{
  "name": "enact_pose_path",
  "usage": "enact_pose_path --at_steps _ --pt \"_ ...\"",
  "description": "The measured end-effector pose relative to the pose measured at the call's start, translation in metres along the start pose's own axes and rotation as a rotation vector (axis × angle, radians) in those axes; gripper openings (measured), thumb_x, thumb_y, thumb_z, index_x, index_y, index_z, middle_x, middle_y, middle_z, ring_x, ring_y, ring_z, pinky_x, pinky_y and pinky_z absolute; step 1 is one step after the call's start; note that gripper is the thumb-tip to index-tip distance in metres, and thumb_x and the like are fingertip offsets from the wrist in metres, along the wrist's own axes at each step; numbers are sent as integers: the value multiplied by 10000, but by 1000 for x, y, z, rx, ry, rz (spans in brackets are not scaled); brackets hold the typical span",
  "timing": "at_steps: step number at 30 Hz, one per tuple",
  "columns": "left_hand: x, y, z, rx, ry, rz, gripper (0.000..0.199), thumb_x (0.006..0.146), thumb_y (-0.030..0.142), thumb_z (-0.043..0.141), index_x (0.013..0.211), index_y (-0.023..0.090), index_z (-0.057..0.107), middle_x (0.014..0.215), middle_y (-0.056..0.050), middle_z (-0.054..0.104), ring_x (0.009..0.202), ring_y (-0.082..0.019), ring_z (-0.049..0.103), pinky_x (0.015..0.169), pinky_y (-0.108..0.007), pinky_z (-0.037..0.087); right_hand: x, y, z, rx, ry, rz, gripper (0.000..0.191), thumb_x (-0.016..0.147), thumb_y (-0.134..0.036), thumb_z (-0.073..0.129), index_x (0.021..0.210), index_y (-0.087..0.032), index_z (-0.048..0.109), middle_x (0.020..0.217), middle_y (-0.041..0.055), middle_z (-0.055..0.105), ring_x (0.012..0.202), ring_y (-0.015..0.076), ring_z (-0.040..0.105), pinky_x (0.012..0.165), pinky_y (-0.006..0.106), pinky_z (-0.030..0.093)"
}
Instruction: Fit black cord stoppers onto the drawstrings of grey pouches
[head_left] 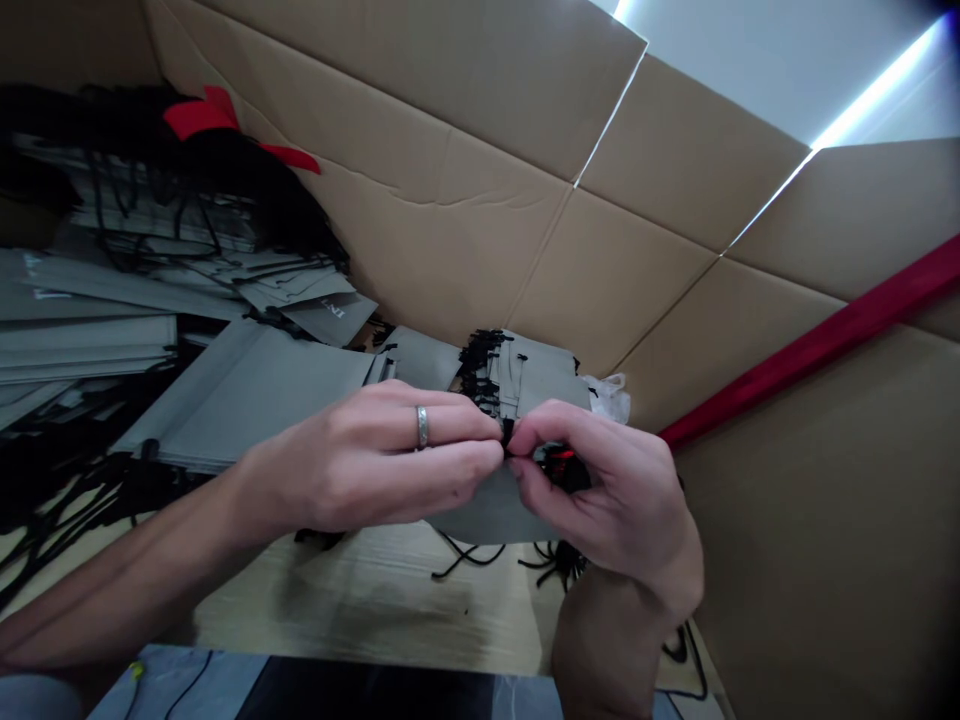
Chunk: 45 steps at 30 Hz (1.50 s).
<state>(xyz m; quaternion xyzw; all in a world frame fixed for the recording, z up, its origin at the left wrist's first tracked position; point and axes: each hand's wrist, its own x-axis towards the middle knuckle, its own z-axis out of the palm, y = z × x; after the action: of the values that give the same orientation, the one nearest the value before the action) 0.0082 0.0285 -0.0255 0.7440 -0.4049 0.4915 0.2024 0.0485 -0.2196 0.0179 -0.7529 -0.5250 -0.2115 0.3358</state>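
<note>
Near the middle of the head view, my left hand [390,455], with a ring on one finger, pinches a black cord [508,432]. Facing it from the right, my right hand [607,490] pinches the same small black piece between thumb and index finger. The fingertips of both hands almost touch. Below them lies a grey bag [487,515], partly covered by my hands, with black cord ends hanging past its lower edge. Something black and red shows inside the curl of my right hand.
Stacked grey bags with black cords [255,385] fill the left side. Another grey pile [544,370] lies behind my hands, beside clear plastic [609,397]. Cardboard walls [450,170] enclose the back and right. A red strip [810,345] slants along the right wall.
</note>
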Motion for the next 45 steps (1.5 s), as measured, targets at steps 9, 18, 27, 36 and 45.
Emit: enact_pose_path --at_steps 9,18,27,36,45 --pt "15 -8 10 -329 145 -138 132 891 41 838 909 162 788 881 -13 862 699 -88 796 727 -137 639 0 -4 11 81 130 64 224 913 -20 695 995 -228 709 898 -59 768 793 89 733 761 187 610" --pt "15 -17 22 -557 197 -208 171 856 27 848 941 162 787 915 -46 865 754 -129 824 706 -158 663 -3 -8 24 137 304 186 256 898 -28 758 992 -266 748 930 -86 788 824 91 740 780 208 605" --pt "-4 -11 8 13 72 142 197 1107 146 694 1256 198 812 1256 -97 883 1167 -250 867 995 -332 761 -4 -18 16 80 266 352 158 892 -95 759 942 -244 749 828 -81 786 700 89 730 696 201 611" --pt "-6 -14 11 181 72 227 174 1131 144 643 1201 135 802 1252 -108 891 1158 -217 876 914 -262 763 0 -19 16 98 214 371 124 905 -112 745 931 -233 759 814 -88 788 675 71 732 665 174 603" --pt "12 -4 19 -330 194 -220 186 902 104 905 1020 188 788 1006 -21 885 845 -122 852 826 -171 700 -5 -17 18 63 286 283 210 899 -66 767 971 -261 744 895 -94 784 767 87 732 743 222 605"
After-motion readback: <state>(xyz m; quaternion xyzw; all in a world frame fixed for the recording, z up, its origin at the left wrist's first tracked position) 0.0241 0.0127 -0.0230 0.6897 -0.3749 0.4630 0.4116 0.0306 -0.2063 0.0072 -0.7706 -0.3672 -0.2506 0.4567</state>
